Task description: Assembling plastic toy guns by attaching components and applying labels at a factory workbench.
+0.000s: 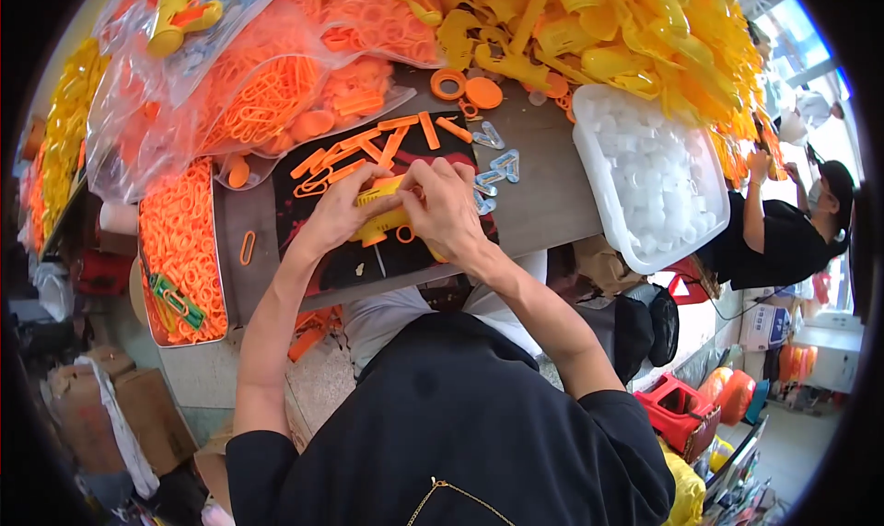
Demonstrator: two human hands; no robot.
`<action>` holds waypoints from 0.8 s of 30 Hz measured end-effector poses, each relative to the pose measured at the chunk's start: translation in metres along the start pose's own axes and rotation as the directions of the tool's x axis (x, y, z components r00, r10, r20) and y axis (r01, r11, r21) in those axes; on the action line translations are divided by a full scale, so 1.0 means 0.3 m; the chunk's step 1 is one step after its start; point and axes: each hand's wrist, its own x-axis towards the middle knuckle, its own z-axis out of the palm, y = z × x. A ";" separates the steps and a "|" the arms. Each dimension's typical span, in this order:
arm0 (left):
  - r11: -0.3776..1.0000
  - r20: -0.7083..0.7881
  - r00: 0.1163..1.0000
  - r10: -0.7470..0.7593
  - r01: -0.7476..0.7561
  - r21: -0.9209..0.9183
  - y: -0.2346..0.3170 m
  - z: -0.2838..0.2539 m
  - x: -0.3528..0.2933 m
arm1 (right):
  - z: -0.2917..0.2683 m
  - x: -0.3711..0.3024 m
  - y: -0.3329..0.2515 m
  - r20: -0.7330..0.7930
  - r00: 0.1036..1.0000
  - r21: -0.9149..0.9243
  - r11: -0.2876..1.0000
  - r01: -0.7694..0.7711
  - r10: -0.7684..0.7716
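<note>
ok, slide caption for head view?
Left hand and right hand on a yellow part over a dark mat, near orange pieces.

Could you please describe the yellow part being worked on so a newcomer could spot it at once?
On the grey table, find the black mat. Over it, between left hand and right hand, is a yellow part. Unlike the yellow pieces heaped beyond, it is being held.

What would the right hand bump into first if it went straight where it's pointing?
The right hand would meet the yellow plastic part first, and seems to touch it; beyond, probably the left hand, though depth is unclear.
</note>
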 end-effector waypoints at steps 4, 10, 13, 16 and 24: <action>0.996 -0.074 0.994 -0.082 0.080 -0.028 0.017 -0.002 -0.012 | -0.119 -0.021 0.046 -0.225 0.974 -0.052 0.999 -0.007 -0.005; 0.992 -0.153 0.983 -0.104 0.113 0.053 0.018 0.002 -0.028 | -0.260 -0.090 0.315 -0.085 0.973 -0.215 0.949 -0.230 0.216; 0.990 -0.367 0.927 0.078 -0.028 0.140 0.009 0.035 -0.034 | -0.233 -0.094 0.345 -0.076 0.982 -0.265 0.946 -0.186 0.172; 0.931 -0.447 0.853 0.270 -0.113 0.348 0.103 0.046 -0.035 | -0.226 -0.095 0.367 -0.043 0.969 -0.248 0.936 -0.248 0.245; 0.730 -0.191 0.818 0.543 -0.348 0.588 0.277 0.224 0.172 | -0.302 -0.078 0.329 -0.069 0.958 -0.007 0.960 -0.280 0.279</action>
